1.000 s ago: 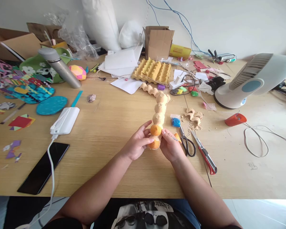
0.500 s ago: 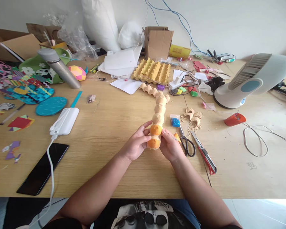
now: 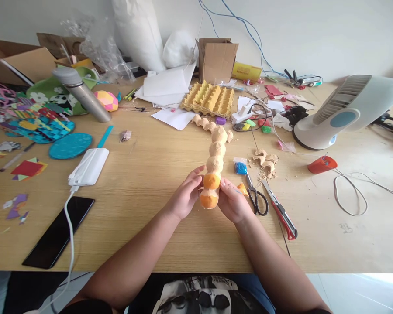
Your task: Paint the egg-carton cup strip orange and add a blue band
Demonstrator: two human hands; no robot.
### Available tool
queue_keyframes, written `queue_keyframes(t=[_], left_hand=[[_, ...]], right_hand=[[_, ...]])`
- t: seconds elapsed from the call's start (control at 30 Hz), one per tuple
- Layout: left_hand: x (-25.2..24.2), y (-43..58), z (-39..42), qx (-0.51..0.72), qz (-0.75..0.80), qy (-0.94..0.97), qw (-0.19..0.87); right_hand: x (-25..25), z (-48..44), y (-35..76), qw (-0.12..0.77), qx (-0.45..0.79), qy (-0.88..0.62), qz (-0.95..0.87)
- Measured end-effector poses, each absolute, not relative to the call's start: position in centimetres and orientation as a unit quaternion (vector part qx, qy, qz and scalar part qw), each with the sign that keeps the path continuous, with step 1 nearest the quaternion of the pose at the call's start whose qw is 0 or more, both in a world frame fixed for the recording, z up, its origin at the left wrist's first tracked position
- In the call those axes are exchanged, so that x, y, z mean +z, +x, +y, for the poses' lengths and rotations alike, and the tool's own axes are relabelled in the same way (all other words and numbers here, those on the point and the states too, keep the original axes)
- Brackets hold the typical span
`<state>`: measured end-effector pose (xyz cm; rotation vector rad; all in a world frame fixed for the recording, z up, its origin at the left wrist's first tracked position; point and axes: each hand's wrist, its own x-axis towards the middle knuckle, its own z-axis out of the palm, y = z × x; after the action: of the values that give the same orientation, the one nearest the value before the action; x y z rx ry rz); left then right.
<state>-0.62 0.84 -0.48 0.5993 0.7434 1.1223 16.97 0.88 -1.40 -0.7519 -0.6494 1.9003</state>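
Both my hands grip the near end of a strip of egg-carton cups [image 3: 216, 150] that runs away from me over the wooden table [image 3: 170, 226]. The two nearest cups [image 3: 210, 192] are covered in orange; the rest are bare tan cardboard. My left hand [image 3: 184, 197] pinches the strip from the left, fingers closed on the orange cups. On the other side my right hand [image 3: 233, 201] grips it the same way. The strip's near end is lifted slightly off the table.
Scissors [image 3: 258, 197], a red utility knife [image 3: 281, 211] and cardboard scraps [image 3: 266, 159] lie right of my hands. A yellow egg tray [image 3: 210, 97], fan [image 3: 345, 111], orange cup [image 3: 322, 164], phone [image 3: 58, 231], power bank [image 3: 89, 165], steel bottle [image 3: 81, 93] and paper crafts [image 3: 39, 124] surround them.
The strip has swung a little left and its near end has risen and come toward me; both hands kept their grip on the orange cups.
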Motion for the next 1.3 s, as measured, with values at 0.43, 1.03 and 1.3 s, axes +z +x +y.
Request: queue_keyframes(t=[0.43, 1.03, 1.3], left_hand=[[-0.8, -0.2, 1.5, 0.531, 0.318, 0.182, 0.764], [-1.9, 0.0, 1.9, 0.524, 0.387, 0.18, 0.737], [-2.7, 0.4, 1.7, 0.507, 0.447, 0.252, 0.693]], right_hand=[[-1.3, 0.3, 16.5, 0.394, 0.836, -0.289, -0.25], [3.9, 0.5, 21.9, 0.49, 0.328, -0.551, -0.59], [2.1, 0.9, 24.4, 0.055, 0.096, -0.539, -0.835]])
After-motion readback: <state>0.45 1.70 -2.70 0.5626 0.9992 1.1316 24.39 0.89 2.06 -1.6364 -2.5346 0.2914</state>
